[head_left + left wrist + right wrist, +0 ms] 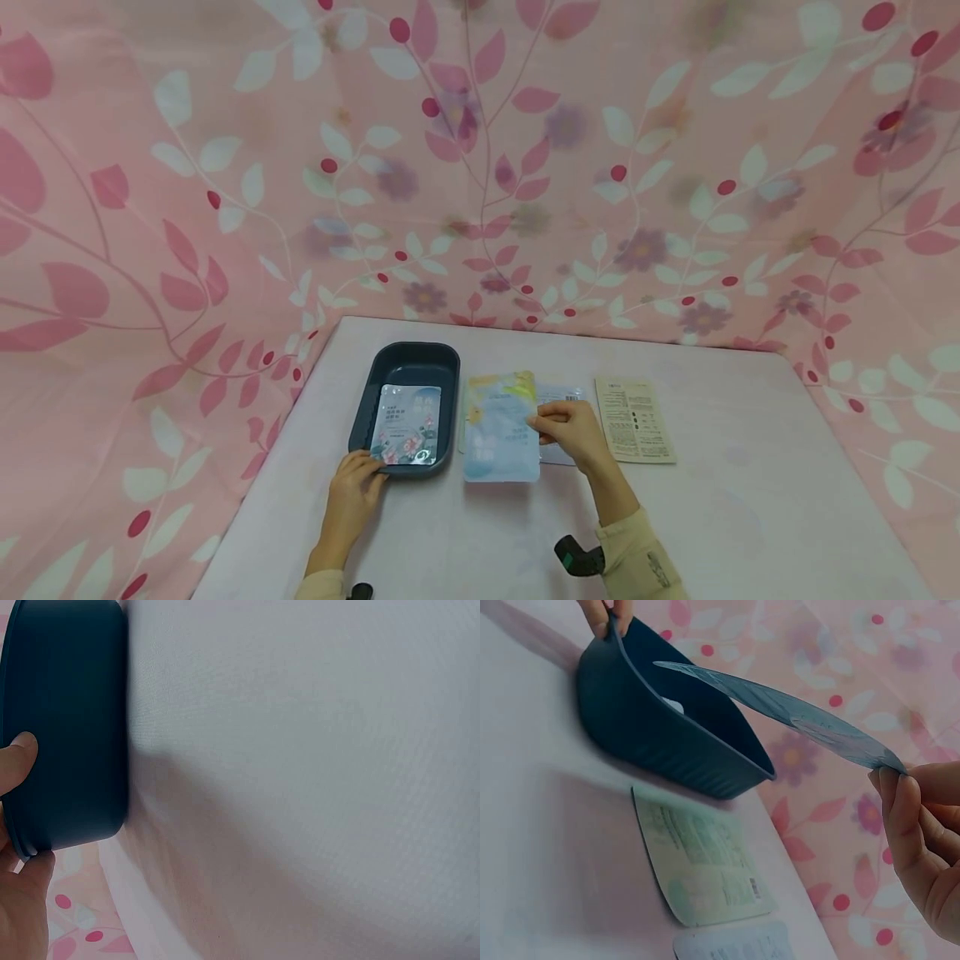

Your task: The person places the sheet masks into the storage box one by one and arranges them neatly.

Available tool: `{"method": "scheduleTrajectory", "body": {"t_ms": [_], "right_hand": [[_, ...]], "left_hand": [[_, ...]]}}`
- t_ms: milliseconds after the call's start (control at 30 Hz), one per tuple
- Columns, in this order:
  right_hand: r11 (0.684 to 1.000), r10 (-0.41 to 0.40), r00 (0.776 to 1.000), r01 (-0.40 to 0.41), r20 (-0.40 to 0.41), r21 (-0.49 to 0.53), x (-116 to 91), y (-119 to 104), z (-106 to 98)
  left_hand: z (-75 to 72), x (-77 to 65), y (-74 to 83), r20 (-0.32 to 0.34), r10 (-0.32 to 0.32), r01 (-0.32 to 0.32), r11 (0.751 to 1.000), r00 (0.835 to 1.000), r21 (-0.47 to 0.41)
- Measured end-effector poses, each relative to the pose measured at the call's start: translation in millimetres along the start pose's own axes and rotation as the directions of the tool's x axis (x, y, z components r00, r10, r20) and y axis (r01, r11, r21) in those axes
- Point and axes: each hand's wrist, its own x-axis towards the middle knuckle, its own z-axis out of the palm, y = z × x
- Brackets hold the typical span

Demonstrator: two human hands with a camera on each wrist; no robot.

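Left hand (351,490) is gripping tub (415,373) at near rim, seemingly for steadiness. Right hand (573,433) is pinching blue pouch (498,435) by its edge, apparently leaving its face uncovered, above bench (727,475) beside tub. Floral pouch (408,423) is lying in tub.

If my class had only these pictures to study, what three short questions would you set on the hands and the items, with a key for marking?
1. True or false: the left hand touches the rim of the dark basin.
2. Short answer: what lies inside that basin?
3. Choose one. The right hand is pinching: (a) the beige printed item; (b) a raised blue-and-yellow packet; (c) the basin's rim.

Key: 1. True. 2. A flower-printed packet. 3. (b).
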Motion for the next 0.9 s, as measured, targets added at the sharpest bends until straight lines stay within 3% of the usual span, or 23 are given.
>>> {"method": "scheduleTrajectory", "body": {"t_ms": [400, 667, 900], "right_hand": [[1.000, 0.004, 0.999, -0.004, 0.036, 0.008, 20.6, -8.2, 26.1], [1.000, -0.015, 0.999, 0.015, 0.042, -0.013, 33.0, -11.9, 40.5], [0.999, 0.038, 0.999, -0.038, 0.035, 0.011, 40.1, -10.7, 53.6]], "left_hand": [[-1.7, 0.4, 2.2, 0.016, -0.022, 0.022, 1.000, 1.000, 0.001], [-0.5, 0.2, 2.9, -0.009, 0.002, -0.001, 1.000, 1.000, 0.003], [-0.5, 0.5, 2.0, -0.002, -0.002, 0.002, 1.000, 1.000, 0.000]]}}
